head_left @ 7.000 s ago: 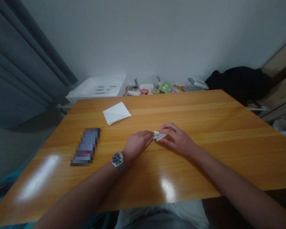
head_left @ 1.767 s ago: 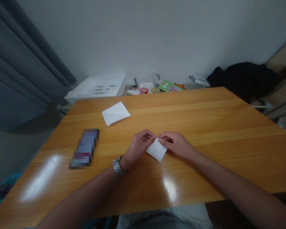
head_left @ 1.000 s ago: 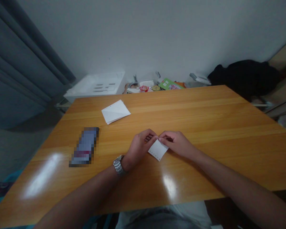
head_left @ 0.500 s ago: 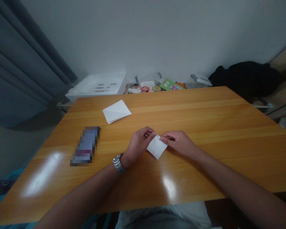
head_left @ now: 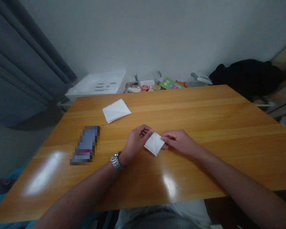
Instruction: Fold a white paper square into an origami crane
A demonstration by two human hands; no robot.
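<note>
A small folded white paper is held just above the wooden table, near its middle. My left hand, with a metal watch on the wrist, pinches the paper's upper left edge with curled fingers. My right hand pinches its right corner between thumb and fingers. The paper hangs as a tilted square with a row of small holes along its lower left edge.
A second folded white paper lies at the far left of the table. A blurred phone-like object lies left of my hands. Beyond the far edge are a white box, small clutter and a black garment.
Seven seconds ago the paper lay pressed flat under both hands. Since then it has been lifted and opened into a tilted square, and it has shifted slightly left in the last second.
</note>
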